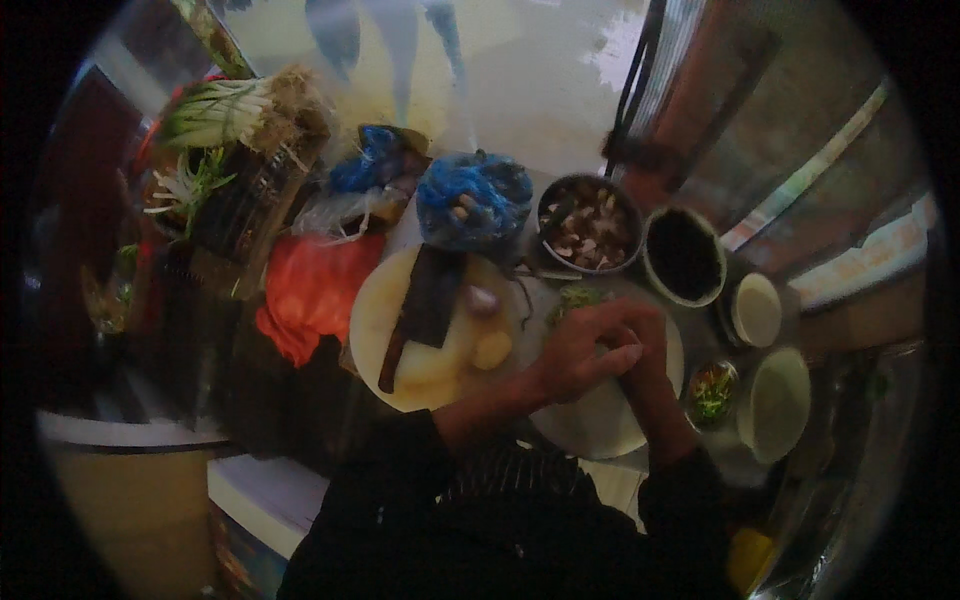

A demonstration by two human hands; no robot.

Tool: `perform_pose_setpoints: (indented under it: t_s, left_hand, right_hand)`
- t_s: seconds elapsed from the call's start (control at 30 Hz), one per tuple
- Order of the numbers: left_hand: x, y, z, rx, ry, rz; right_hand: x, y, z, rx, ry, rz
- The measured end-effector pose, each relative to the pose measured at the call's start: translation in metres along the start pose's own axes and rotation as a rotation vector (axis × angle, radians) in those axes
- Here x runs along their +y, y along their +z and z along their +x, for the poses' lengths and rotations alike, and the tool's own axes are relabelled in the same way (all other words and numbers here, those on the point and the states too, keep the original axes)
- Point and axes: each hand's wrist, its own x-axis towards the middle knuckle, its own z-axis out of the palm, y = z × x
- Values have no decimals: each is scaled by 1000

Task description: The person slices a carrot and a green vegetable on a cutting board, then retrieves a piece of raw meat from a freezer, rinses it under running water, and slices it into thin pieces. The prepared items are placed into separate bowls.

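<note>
My left hand (574, 352) and my right hand (646, 334) meet over a large pale round dish (600, 435). Their fingers curl against each other, and whatever may be between them is hidden. Chopped greens (576, 298) lie in the dish just beyond my left hand. To the left is a round cutting board (375, 300). A dark cleaver (431, 300) lies flat across it, its handle towards me. A purplish-white bulb (482, 300), perhaps a shallot or garlic, and a round yellowish piece (492, 350) rest on the board's right side.
Behind stand a blue plastic bag (474, 199) and a pot of cut pieces (590, 223). On the right are a dark-filled bowl (685, 256), a small white bowl (756, 309), a bowl of chopped vegetables (712, 394) and a pale bowl (776, 405). Leftward are a red bag (322, 289) and leeks (217, 112).
</note>
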Motion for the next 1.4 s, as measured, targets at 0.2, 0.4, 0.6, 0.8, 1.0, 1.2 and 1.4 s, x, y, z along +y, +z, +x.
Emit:
perform_pose_setpoints:
  t_s: [0.2,0.4,0.6,0.8,1.0,1.2,1.4]
  left_hand:
    - [22,-57,-28,708,-311,-63]
    - [4,-103,-106,665,-662,132]
    - [-24,-91,-137,499,-733,184]
    - [-55,-87,-140,313,-824,308]
    - [-112,-50,-113,9,-525,469]
    - [-140,-27,-96,-348,-403,654]
    - [-140,-40,-76,-324,-423,617]
  right_hand:
    - [-20,9,128,75,-14,26]
    - [1,85,232,333,-527,-253]
    - [9,144,246,-1,180,215]
    - [20,78,111,52,98,70]
    - [36,102,-33,-452,317,-354]
    - [47,111,-54,-334,409,-247]
    - [35,87,-43,-132,247,-281]
